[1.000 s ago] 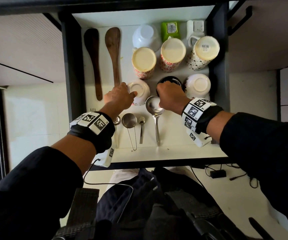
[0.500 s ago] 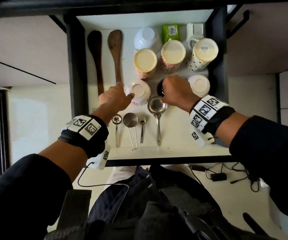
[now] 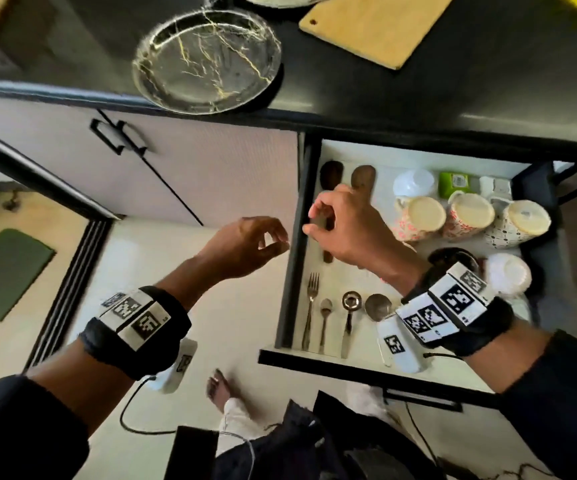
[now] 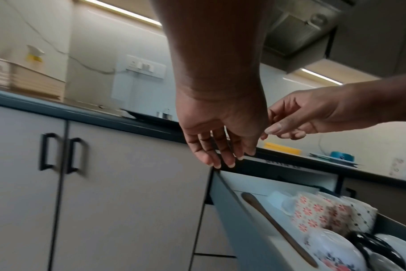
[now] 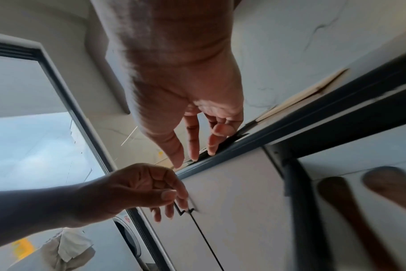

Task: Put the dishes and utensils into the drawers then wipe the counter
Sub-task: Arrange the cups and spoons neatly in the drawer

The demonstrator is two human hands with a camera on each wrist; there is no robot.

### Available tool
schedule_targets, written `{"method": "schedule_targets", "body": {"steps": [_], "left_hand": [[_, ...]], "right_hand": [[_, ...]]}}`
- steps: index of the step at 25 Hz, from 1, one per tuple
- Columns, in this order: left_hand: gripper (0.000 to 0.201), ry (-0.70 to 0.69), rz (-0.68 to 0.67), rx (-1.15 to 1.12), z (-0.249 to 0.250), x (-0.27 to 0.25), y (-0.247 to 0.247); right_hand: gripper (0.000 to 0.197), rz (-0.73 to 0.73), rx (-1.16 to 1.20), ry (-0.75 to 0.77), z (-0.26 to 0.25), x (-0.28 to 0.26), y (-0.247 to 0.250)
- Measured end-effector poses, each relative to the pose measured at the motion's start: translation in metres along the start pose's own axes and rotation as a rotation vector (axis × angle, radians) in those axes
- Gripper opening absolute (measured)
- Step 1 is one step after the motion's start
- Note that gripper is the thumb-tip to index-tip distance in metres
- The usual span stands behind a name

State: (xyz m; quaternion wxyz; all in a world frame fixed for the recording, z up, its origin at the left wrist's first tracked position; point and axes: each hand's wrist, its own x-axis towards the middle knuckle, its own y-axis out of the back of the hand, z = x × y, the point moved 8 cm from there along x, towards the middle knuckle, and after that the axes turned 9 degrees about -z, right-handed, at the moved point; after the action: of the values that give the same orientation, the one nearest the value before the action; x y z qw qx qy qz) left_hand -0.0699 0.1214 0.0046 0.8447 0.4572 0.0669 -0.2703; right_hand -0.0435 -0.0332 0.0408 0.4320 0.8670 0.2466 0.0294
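A person stands over an open drawer [image 3: 415, 367] pulled out from beneath a dark counter [image 3: 384, 98], both hands raised and holding nothing. The left hand [image 3: 245, 245] hangs in the air just left of the drawer's dark side wall, fingers loosely curled and released; the right hand [image 3: 344, 226] hovers above the drawer's left part, over the handles of two wooden spatulas [image 3: 363, 176], its fingers likewise relaxed and gripping nothing. In the left wrist view the left hand's fingers [image 4: 220, 154] point down toward the counter edge above the drawer, with the right hand [image 4: 297, 117] close beside them. Inside the drawer, three patterned mugs [image 3: 422, 218] stand upside down in a row toward the back, behind them a white bowl [image 3: 413, 183] and a green packet [image 3: 455, 183]. Nearer the drawer's front lie a fork [image 3: 311, 306], a spoon [image 3: 325, 317] and a small strainer [image 3: 351, 306] side by side, with a ladle [image 3: 377, 306] partly hidden by the right wrist band. A dark bowl [image 3: 453, 259] and an upturned white bowl [image 3: 509, 273] sit at the drawer's right side. On the counter above the drawer's left corner rests a steel plate [image 3: 207, 60], overhanging the edge, with a wooden cutting board [image 3: 377, 22] to its right.
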Motion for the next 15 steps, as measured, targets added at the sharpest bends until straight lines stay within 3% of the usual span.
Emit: {"method": "schedule_targets", "body": {"steps": [3,8,11,15], "left_hand": [[0.017,0.03,0.148,-0.003,-0.079,-0.056,0.049],[0.023,0.132,0.268,0.055,-0.191,-0.142,0.127],[0.027,0.138,0.301,0.066,-0.229,-0.158,0.167],[0.028,0.105,0.312,0.065,-0.25,-0.145,0.196]], "right_hand": [[0.024,-0.016,-0.063,0.026,-0.086,0.037,-0.049],[0.026,-0.01,-0.119,0.085,-0.207,0.109,-0.101],[0.025,0.033,-0.113,0.053,-0.234,0.147,-0.11],[0.021,0.094,-0.075,-0.038,-0.225,0.183,-0.102]]}}
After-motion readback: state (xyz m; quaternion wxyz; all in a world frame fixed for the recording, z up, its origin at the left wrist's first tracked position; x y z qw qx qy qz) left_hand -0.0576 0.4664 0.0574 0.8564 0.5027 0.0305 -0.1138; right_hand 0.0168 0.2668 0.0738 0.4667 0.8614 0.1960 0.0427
